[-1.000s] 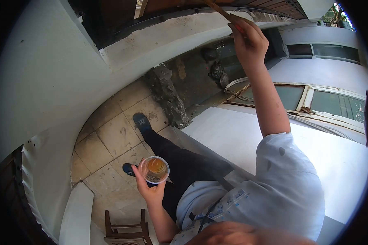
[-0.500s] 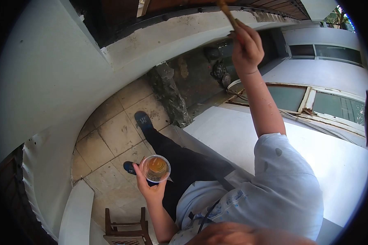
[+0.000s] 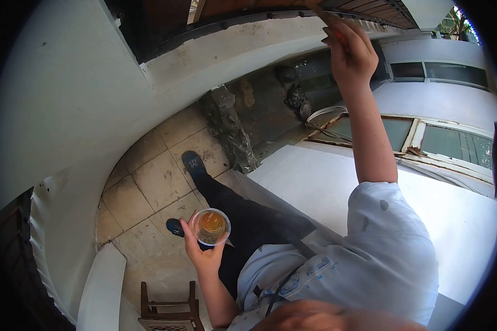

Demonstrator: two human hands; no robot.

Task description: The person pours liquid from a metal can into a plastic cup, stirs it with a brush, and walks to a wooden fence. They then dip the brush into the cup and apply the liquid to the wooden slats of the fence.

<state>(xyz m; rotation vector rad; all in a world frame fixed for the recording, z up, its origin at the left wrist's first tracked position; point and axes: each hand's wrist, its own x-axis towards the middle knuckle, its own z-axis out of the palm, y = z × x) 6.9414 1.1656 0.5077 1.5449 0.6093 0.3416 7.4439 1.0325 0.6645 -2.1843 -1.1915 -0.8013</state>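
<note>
My left hand (image 3: 200, 255) is wrapped round a clear plastic cup (image 3: 220, 240), held low in front of my legs. An amber liquid (image 3: 212, 222) lies in the bottom of the cup. My right hand (image 3: 354, 55) is raised at the far end of my stretched arm, closed on a slim brown brush (image 3: 318, 11) with a reddish part by the fingers. The brush points up and left toward the dark brown slatted woodwork (image 3: 359, 6), and its far end is blurred at the frame's top edge.
A curved white wall (image 3: 176, 83) runs along the left and top. Beyond a rough stone ledge (image 3: 229, 129) is a dark wet area with dark stones (image 3: 297, 96). A brown wooden chair (image 3: 168, 303) stands below; a white surface (image 3: 309, 176) and windows (image 3: 458, 140) lie right.
My right hand has moved right and slightly up with the brush, and the arm has swung with it. My left hand and the cup stay almost where they were.
</note>
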